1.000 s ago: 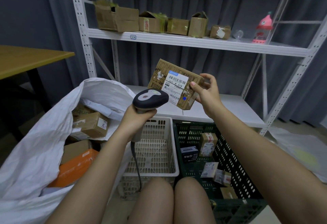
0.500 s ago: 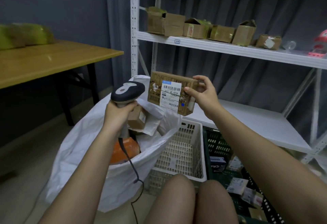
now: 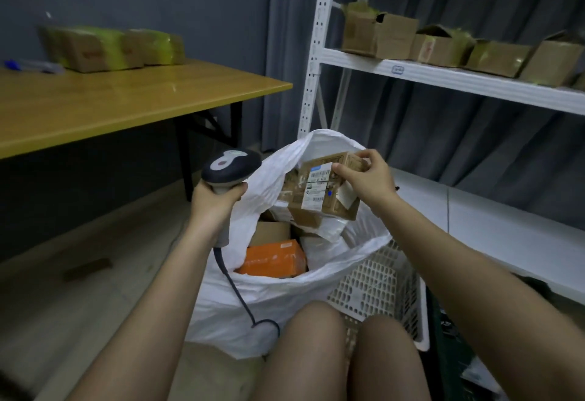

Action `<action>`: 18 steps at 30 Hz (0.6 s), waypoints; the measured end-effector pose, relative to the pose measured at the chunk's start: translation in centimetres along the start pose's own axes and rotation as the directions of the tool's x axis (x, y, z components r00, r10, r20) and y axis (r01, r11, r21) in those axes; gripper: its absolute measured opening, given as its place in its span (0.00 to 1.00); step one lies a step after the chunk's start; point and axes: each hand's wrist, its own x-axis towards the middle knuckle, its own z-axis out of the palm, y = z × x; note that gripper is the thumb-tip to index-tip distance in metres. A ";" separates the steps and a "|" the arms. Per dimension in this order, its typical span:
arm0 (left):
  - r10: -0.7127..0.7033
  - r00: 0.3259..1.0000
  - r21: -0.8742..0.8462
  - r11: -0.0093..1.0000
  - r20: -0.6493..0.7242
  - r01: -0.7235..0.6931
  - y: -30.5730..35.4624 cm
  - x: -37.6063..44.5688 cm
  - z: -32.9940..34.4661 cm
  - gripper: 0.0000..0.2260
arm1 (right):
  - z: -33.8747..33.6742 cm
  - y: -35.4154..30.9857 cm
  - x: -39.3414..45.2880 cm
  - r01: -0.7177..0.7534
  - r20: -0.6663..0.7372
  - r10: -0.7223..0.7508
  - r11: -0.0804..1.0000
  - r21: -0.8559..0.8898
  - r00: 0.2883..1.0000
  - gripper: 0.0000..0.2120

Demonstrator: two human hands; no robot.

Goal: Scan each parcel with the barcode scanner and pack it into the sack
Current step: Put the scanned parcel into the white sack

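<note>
— Since a second ago, the parcel [image 3: 326, 190] has come down from in front of the shelving to the mouth of the sack [image 3: 285, 302], and the view has swung left, bringing the wooden table [image 3: 126, 100] into sight.

— Who holds the parcel?

— The right hand [image 3: 364, 179] does. Its thumb and fingers pinch the upper right end of the cardboard box, which hangs tilted over the sack's opening with its white barcode label facing the camera. Whether its lower edge touches the boxes beneath is unclear.

— And the scanner?

— The left hand [image 3: 218, 201] grips the barcode scanner [image 3: 231, 168] by the handle, fingers wrapped around it, just left of the sack's rim. Its dark head points toward the parcel, and its cord [image 3: 237, 293] curls down across the sack's front.

— What lies inside the sack?

— An orange parcel [image 3: 273, 258] near the front, brown boxes behind it and something wrapped in white beside them (partly hidden by the held box).

— Anything around?

— A white perforated basket [image 3: 380, 286] stands just right of the sack, touching it. Taped cardboard boxes [image 3: 380, 33] sit along the white shelf [image 3: 443, 76], and more boxes with yellow-green tape [image 3: 110, 49] rest on the table. The person's bare knees fill the bottom of the view.
</note>
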 end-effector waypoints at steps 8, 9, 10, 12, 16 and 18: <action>-0.018 0.996 -0.018 1.000 -0.082 0.017 -0.7 0.8 -3.2 0.25 | 5.7 1.1 2.5 -0.191 0.026 0.190 0.977 0.095 0.981 0.20; -0.020 0.996 -0.025 1.000 -0.087 0.018 -0.7 1.0 -3.5 0.25 | 6.3 1.0 2.7 -0.194 0.029 0.192 0.977 0.084 0.981 0.19; -0.020 0.996 -0.026 1.000 -0.087 0.018 -0.6 1.3 -3.7 0.25 | 6.7 0.9 2.9 -0.192 0.033 0.190 0.979 0.073 0.981 0.19; -0.017 0.996 -0.024 1.000 -0.091 0.015 -0.6 1.9 -4.0 0.24 | 7.4 0.9 3.3 -0.190 0.048 0.187 0.979 0.071 0.981 0.19; -0.014 0.996 -0.012 1.000 -0.090 0.013 -0.6 3.1 -3.5 0.24 | 7.8 0.5 4.1 -0.193 0.064 0.185 0.970 0.147 0.981 0.20; -0.018 0.996 0.000 1.000 -0.085 0.018 -0.8 3.6 -2.9 0.25 | 7.6 0.7 4.4 -0.198 0.054 0.191 0.963 0.181 0.980 0.20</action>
